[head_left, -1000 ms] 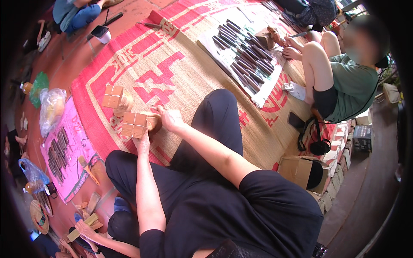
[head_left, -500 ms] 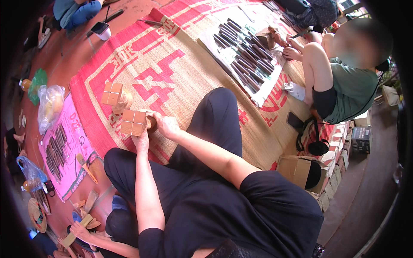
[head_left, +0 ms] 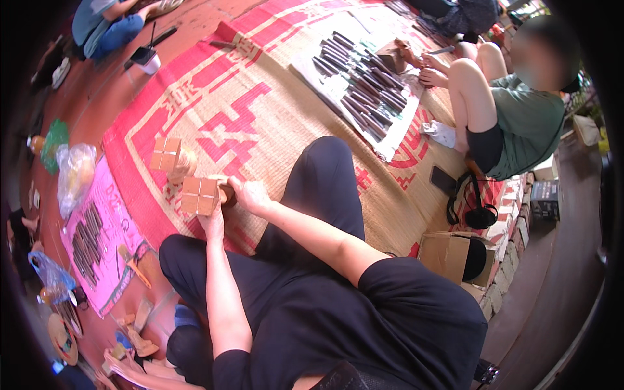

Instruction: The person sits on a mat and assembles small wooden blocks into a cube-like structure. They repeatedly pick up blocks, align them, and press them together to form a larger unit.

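My left hand (head_left: 212,222) grips a square-ended wooden block (head_left: 199,196) near the woven mat (head_left: 286,120)'s left edge; my right hand (head_left: 253,197) curls beside it, its grip unclear.

The right hand (head_left: 253,198) could pass forward over the mat (head_left: 276,140) between 1 wooden block (head_left: 166,154) and the right knee (head_left: 329,153).

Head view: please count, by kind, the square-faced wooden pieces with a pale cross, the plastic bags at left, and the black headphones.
Wooden pieces: 2
Plastic bags (green bag, clear bag, blue bag): 3
Headphones: 1
Total: 6
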### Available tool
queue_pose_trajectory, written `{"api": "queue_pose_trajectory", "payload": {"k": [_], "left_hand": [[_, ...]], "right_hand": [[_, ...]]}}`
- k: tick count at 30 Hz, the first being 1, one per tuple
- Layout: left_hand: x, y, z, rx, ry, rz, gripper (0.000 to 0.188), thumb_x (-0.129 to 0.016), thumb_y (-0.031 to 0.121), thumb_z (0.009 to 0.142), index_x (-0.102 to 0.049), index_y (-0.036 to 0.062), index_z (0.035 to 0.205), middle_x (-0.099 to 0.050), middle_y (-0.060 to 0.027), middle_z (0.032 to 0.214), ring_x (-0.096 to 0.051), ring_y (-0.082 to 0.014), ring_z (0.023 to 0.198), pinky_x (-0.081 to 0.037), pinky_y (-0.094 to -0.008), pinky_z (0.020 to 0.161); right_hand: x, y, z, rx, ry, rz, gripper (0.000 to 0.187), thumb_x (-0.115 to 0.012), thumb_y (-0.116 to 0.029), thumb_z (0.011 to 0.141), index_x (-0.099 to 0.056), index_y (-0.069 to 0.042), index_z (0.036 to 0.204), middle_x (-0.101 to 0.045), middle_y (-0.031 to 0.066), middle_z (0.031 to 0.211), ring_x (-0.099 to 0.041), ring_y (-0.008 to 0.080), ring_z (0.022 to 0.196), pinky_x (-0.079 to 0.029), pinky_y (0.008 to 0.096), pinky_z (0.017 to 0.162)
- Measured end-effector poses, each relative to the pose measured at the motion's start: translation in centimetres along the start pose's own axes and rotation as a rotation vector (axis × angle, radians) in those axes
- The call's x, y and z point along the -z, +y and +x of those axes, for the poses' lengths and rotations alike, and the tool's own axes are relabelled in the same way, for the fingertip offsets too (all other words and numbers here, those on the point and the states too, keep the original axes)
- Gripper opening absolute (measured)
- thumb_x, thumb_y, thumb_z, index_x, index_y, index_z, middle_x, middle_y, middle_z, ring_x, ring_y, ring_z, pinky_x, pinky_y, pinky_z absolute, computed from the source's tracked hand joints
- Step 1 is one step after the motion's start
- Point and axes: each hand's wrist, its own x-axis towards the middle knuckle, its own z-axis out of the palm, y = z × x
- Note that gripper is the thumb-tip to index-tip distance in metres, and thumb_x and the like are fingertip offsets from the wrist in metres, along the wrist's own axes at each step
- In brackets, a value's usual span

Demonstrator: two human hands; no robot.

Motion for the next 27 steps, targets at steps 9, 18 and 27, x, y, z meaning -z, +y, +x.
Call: {"api": "queue_pose_trajectory", "payload": {"k": [9,18,27], "left_hand": [[-0.2,-0.8,0.5,-0.090,0.028,0.033,0.052,-0.072,0.017,0.075,-0.047,-0.0019,0.117,-0.054,-0.0088,0.111,-0.052,-0.0182,0.098,-0.041,-0.0310,0.086],[0.5,-2.1,0.7,-0.067,-0.012,-0.011,0.053,-0.074,0.024,0.073,-0.049,-0.0007,0.113,-0.053,-0.0092,0.111,-0.050,-0.0177,0.098,-0.040,-0.0324,0.084],[0.8,-3.5,1.1,-0.076,-0.007,-0.080,0.053,-0.074,0.022,0.073,-0.049,-0.0015,0.114,-0.054,-0.0087,0.111,-0.051,-0.0182,0.096,-0.041,-0.0319,0.084]], "right_hand": [[-0.3,2.6,1.5,0.021,0.061,-0.140,0.015,-0.048,-0.013,0.078,-0.049,-0.009,0.092,-0.059,0.0140,0.058,-0.060,0.0298,0.051,-0.046,0.0419,0.046],[-0.4,0.9,0.0,0.014,-0.034,-0.065,0.021,-0.047,-0.009,0.077,-0.047,-0.001,0.095,-0.061,0.0181,0.065,-0.063,0.0320,0.061,-0.049,0.0434,0.055],[-2.2,2.2,0.1,0.126,0.156,-0.149,0.018,-0.043,-0.012,0.080,-0.047,-0.003,0.094,-0.058,0.0147,0.060,-0.061,0.0285,0.054,-0.046,0.0424,0.049]]}}
